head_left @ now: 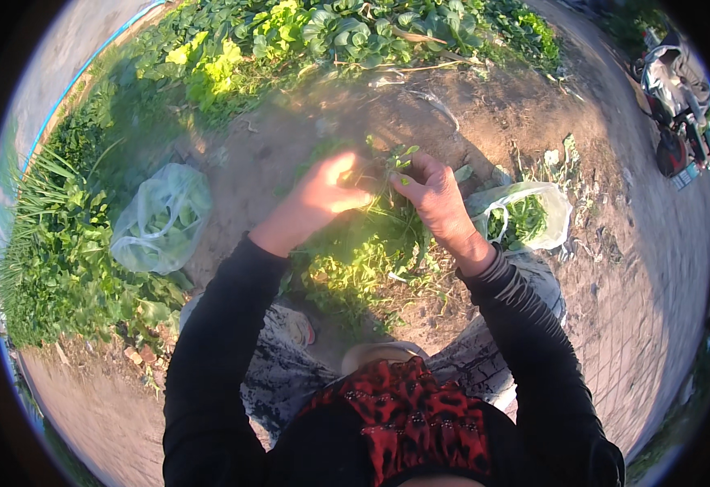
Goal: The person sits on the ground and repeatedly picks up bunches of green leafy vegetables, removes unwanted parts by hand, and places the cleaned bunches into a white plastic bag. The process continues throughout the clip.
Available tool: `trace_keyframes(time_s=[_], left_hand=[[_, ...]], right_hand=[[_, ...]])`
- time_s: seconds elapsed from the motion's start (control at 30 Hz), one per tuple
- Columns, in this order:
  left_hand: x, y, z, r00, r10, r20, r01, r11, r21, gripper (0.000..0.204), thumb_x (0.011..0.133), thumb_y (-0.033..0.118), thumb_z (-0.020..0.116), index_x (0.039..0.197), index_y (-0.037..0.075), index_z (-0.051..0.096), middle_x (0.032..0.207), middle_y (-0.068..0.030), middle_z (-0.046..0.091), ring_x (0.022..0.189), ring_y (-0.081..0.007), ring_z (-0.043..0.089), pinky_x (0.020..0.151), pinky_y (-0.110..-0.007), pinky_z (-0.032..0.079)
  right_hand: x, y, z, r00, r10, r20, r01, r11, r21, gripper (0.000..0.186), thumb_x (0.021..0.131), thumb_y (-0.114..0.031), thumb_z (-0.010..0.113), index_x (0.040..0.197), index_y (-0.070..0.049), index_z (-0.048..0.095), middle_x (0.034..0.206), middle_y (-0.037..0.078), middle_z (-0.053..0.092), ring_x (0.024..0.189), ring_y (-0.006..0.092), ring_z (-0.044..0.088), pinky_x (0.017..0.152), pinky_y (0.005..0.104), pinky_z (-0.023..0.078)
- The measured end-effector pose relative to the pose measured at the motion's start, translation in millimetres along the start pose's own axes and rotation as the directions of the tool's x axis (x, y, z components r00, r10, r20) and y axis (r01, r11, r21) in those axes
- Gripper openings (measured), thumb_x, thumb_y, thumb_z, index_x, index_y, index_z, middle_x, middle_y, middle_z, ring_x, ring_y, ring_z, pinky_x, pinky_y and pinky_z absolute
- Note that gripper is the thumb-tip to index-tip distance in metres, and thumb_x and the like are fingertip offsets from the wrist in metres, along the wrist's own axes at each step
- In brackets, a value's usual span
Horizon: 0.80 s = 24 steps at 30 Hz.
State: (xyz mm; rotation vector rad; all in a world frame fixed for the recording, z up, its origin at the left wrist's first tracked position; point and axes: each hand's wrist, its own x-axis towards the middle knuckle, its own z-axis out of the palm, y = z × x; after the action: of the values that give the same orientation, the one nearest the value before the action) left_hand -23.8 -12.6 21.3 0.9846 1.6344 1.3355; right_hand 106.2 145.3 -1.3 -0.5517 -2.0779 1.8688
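In front of me, both my hands are raised over a loose heap of leafy greens (355,272) on the soil. My right hand (440,199) pinches a small green sprig (402,158) between thumb and fingertips. Close beside it, my left hand (326,195) curls round thin stems, its thumb and forefinger pointing toward the sprig. Glare and blur soften the left fingers and the stems between the hands. Just right of my right wrist stands an open pale plastic bag (556,215) with cut greens (524,221) inside.
A translucent bag of greens (160,219) sits at left beside growing plants (71,252). Leafy rows (363,32) grow along the far side, with a blue hose (87,69) at far left. A covered vehicle (675,97) stands at far right, beside paving (639,325).
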Motion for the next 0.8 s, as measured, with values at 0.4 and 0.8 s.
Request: trace_keyframes(time_s=[0.4, 0.8], left_hand=[[-8, -24, -18, 0.983, 0.139, -0.119, -0.044, 0.812, 0.582, 0.034, 0.078, 0.002, 0.056, 0.111, -0.003, 0.055, 0.099, -0.0226, 0.063, 0.087, -0.0387, 0.062, 0.075, -0.043, 0.049], [-2, -55, -37, 0.983, -0.18, -0.025, 0.103, 0.434, 0.895, 0.029, 0.072, -0.002, 0.054, 0.1, -0.001, 0.063, 0.093, -0.0235, 0.064, 0.091, -0.042, 0.059, 0.078, -0.046, 0.047]], right_hand=[[-5, 3, -8, 0.995, -0.09, -0.033, 0.091, 0.995, 0.044, 0.008, 0.086, -0.01, 0.063, 0.087, -0.003, 0.06, 0.075, -0.004, 0.057, 0.068, 0.0053, 0.051, 0.064, 0.0215, 0.043], [-7, -20, -20, 0.964, 0.232, -0.131, -0.074, 0.706, 0.704, 0.016, 0.085, -0.012, 0.061, 0.097, -0.003, 0.057, 0.082, 0.0, 0.06, 0.075, 0.01, 0.056, 0.069, 0.0256, 0.044]])
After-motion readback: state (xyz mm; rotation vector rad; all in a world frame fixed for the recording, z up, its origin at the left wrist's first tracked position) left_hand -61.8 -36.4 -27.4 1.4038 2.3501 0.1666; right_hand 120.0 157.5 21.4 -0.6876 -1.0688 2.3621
